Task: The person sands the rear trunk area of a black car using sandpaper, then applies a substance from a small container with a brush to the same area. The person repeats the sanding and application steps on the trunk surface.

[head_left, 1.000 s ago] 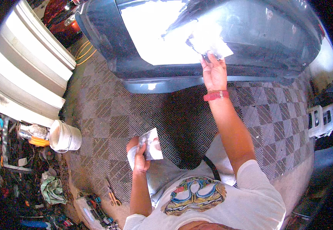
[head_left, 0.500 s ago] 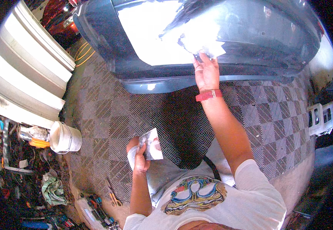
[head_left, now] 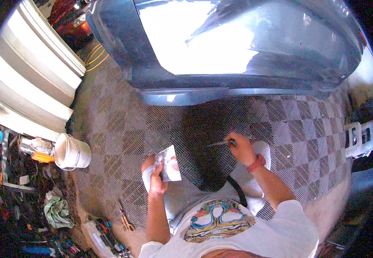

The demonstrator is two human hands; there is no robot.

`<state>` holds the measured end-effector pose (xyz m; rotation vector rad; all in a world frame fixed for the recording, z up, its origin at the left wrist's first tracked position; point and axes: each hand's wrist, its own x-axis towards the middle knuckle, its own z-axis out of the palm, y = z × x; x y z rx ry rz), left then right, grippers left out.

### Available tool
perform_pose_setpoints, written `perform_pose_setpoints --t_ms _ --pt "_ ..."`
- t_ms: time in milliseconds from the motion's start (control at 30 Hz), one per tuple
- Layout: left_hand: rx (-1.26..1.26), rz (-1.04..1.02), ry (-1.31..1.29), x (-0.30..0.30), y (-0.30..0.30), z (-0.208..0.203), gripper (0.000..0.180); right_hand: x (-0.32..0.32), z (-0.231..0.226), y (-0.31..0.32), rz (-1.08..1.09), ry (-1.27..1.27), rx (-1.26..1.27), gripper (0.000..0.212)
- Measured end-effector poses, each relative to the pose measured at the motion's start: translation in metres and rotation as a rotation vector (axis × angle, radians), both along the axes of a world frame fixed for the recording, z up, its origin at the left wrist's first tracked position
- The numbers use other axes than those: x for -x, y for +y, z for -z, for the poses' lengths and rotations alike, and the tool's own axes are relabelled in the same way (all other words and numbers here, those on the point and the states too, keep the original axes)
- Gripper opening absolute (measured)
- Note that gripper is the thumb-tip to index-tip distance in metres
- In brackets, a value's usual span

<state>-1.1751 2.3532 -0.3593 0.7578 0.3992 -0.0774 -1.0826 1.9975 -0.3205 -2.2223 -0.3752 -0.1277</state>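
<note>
My left hand [head_left: 157, 181] grips a flat, light board [head_left: 172, 167] with grey smears on it, held up near my left knee. My right hand [head_left: 242, 150] is drawn back above my right knee, its fingers closed on a thin flat spreader [head_left: 217, 144] seen almost edge-on. A red band circles that wrist. Ahead of me stands a dark blue-grey car bumper [head_left: 289, 51], with a big bright white area on its left half. Glare there hides the surface detail. Neither hand touches the bumper.
A white bucket [head_left: 75, 152] stands at the left by a ribbed white panel [head_left: 36, 73]. Scissors [head_left: 127, 221], a crumpled green cloth [head_left: 58, 209] and loose tools lie lower left. Patterned tiles [head_left: 298, 129] cover the floor. A white plastic rack [head_left: 360, 139] is at the right.
My right hand has come away from the bumper with the spreader, back toward my right knee. My left hand and the board have hardly moved.
</note>
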Motion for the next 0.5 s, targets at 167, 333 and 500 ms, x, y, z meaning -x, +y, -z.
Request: perform_pose_setpoints --t_ms 167,333,500 --pt "-0.073 -0.082 -0.017 -0.003 -0.005 -0.013 0.046 0.077 0.014 -0.035 -0.033 0.083 0.086 0.027" --pt "-0.130 -0.154 0.018 -0.003 -0.018 -0.033 0.056 0.116 0.028 -0.045 -0.202 0.205 0.153 0.024" --pt "0.110 0.068 0.062 -0.010 -0.017 -0.015 0.054 0.080 0.011 -0.017 0.240 0.527 -0.554 0.034"
